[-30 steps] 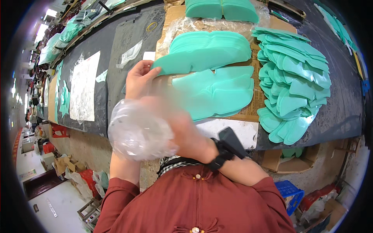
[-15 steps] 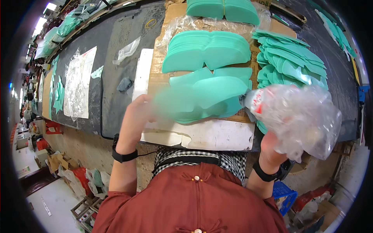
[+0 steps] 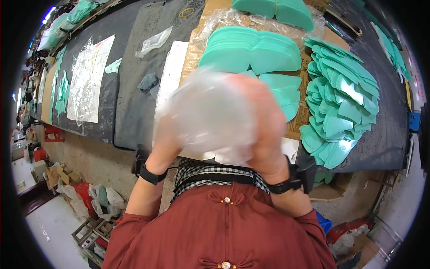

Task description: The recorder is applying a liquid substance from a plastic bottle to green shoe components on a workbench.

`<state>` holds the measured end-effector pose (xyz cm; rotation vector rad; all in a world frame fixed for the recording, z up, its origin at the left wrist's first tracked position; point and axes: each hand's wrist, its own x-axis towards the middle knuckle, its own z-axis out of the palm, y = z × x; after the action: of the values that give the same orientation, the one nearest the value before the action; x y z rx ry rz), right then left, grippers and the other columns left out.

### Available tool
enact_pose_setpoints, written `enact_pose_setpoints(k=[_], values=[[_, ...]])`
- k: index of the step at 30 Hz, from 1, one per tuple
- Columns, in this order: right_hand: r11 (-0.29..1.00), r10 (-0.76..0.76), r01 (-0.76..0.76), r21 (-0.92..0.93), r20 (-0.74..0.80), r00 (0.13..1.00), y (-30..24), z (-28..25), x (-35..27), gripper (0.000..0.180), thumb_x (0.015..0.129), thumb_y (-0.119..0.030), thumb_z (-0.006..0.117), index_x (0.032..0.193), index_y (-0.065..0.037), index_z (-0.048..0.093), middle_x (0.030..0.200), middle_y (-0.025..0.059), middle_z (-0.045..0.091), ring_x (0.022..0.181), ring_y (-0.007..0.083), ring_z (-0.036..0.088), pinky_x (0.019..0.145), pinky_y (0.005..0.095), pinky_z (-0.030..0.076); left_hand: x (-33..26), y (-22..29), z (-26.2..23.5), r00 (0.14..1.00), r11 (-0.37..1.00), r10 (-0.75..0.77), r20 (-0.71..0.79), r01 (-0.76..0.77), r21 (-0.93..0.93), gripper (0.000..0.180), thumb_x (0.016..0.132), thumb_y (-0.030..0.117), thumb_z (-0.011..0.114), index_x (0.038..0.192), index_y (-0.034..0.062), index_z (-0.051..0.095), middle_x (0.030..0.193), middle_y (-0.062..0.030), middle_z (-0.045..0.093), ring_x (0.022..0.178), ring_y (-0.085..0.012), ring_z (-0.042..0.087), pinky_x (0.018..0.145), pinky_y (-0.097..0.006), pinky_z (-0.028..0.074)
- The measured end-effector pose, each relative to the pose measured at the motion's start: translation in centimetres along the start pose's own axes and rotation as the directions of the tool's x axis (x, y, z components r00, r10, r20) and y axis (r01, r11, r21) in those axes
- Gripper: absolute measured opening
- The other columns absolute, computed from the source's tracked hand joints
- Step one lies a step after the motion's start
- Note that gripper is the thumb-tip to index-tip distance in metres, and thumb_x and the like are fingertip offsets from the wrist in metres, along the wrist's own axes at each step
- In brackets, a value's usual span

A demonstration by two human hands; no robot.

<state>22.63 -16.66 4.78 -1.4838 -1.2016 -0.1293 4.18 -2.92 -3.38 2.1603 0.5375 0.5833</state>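
In front of my waist is a crumpled clear plastic bag (image 3: 214,114), badly smeared by motion. My right hand (image 3: 269,134) is wrapped round its right side and grips it. My left hand (image 3: 168,140) is against the bag's left side, its fingers hidden by plastic and blur. Behind the bag lie green curved sheet pieces (image 3: 281,92), partly covered by my right hand. Just beyond them sits a neat stack of green notched sheets (image 3: 251,49).
A fanned heap of green pieces (image 3: 342,98) lies on the right of the dark table. Another green stack (image 3: 275,12) sits at the far edge of the brown cardboard (image 3: 293,130). To the left are a dark grey scrap (image 3: 148,81) and a clear plastic piece (image 3: 154,42).
My right hand has brought the plastic bag from the right to the middle. My left hand has moved from the near green pieces to the bag's left side.
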Motion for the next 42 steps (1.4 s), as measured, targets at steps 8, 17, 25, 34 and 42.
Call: enact_pose_setpoints(k=[8, 17, 25, 34, 42], values=[[0.939, 0.343, -0.337, 0.065, -0.215, 0.914, 5.0, -4.5, -0.1, 0.057, 0.092, -0.043, 0.061, 0.127, 0.002, 0.053, 0.122, 0.0176, 0.061, 0.106, 0.0273, 0.063, 0.085, 0.0391, 0.052, 0.4, 2.2, -1.5, 0.831, 0.744, -0.511, 0.217, 0.555, -0.372, 0.023, 0.089, 0.010, 0.068, 0.110, 0.0012, 0.061, 0.074, 0.0002, 0.061, 0.062, -0.0067, 0.059, 0.059, -0.023, 0.050], [0.953, 0.274, -0.288, -0.095, -0.136, 0.952, 4.2, -2.2, -2.0, 0.052, 0.089, -0.023, 0.068, 0.128, 0.007, 0.050, 0.122, 0.0161, 0.062, 0.110, 0.0241, 0.062, 0.091, 0.0348, 0.049, 0.5, 2.8, -1.9, 0.828, 0.776, -0.485, 0.282, 0.556, -0.297, 0.025, 0.088, 0.012, 0.069, 0.109, 0.0002, 0.060, 0.078, -0.0035, 0.065, 0.065, -0.0093, 0.062, 0.060, -0.023, 0.049], [0.991, 0.076, -0.106, -0.078, -0.317, 0.945, 5.9, -5.9, 0.2, 0.047, 0.081, -0.003, 0.073, 0.124, 0.002, 0.055, 0.121, 0.0106, 0.063, 0.107, 0.0203, 0.061, 0.095, 0.0333, 0.047, 0.4, 3.5, -2.2, 0.747, 0.593, -0.571, 0.341, 0.662, -0.458, 0.030, 0.093, 0.011, 0.062, 0.119, -0.0018, 0.059, 0.088, -0.0065, 0.068, 0.078, -0.0120, 0.065, 0.069, -0.025, 0.052], [0.603, 0.490, -0.367, 0.708, 0.033, 0.871, -0.3, 1.5, -4.1, 0.057, 0.080, -0.023, 0.074, 0.125, 0.005, 0.054, 0.114, 0.0153, 0.065, 0.099, 0.0282, 0.066, 0.087, 0.0360, 0.051, -0.9, 2.1, -2.1, 0.789, 0.459, -0.533, 0.304, 0.572, -0.680, 0.034, 0.092, 0.010, 0.060, 0.124, -0.0004, 0.058, 0.106, -0.0066, 0.066, 0.091, -0.0148, 0.063, 0.078, -0.029, 0.053], [0.924, 0.111, -0.123, 0.362, 0.055, 0.992, -0.7, 4.5, -2.5, 0.064, 0.074, -0.017, 0.079, 0.128, 0.005, 0.052, 0.116, 0.0186, 0.065, 0.099, 0.0294, 0.067, 0.082, 0.0371, 0.054, -1.1, 4.7, -3.8, 0.729, 0.148, -0.561, 0.393, 0.555, -0.819, 0.055, 0.105, 0.044, 0.037, 0.139, 0.0023, 0.045, 0.130, -0.0107, 0.058, 0.110, -0.0228, 0.062, 0.093, -0.038, 0.052]])
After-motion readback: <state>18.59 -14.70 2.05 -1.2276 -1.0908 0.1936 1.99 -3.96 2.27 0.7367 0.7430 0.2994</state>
